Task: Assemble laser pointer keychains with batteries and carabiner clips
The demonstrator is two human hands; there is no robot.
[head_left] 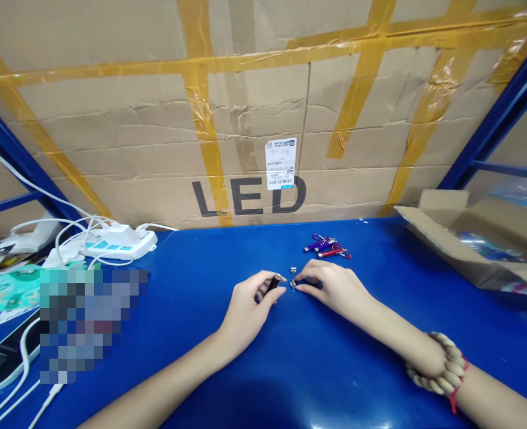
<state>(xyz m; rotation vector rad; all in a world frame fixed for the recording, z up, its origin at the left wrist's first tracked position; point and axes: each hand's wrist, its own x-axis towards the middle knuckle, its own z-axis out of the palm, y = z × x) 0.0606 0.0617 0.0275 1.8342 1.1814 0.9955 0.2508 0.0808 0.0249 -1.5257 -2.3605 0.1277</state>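
Observation:
My left hand (255,302) is closed around a short dark cylinder (274,282) that looks like the tube of a mini flashlight, its end pointing up and away. Just to the right, my right hand (328,283) pinches a small silver piece (293,284), which looks like a button cell, at the table surface. A second silver piece (293,270) lies right behind it, apart from the fingers. Farther back lie several keychain flashlights with carabiner clips: a red flashlight (329,252) in front, and blue and purple ones (319,245) beside it.
A white power strip (132,244) with tangled white cables sits at the back left. Near it are a phone-like device (4,357) and a pixelated patch. An open cardboard box (428,229) stands at the right. A large taped carton (156,143) marked LED walls off the back.

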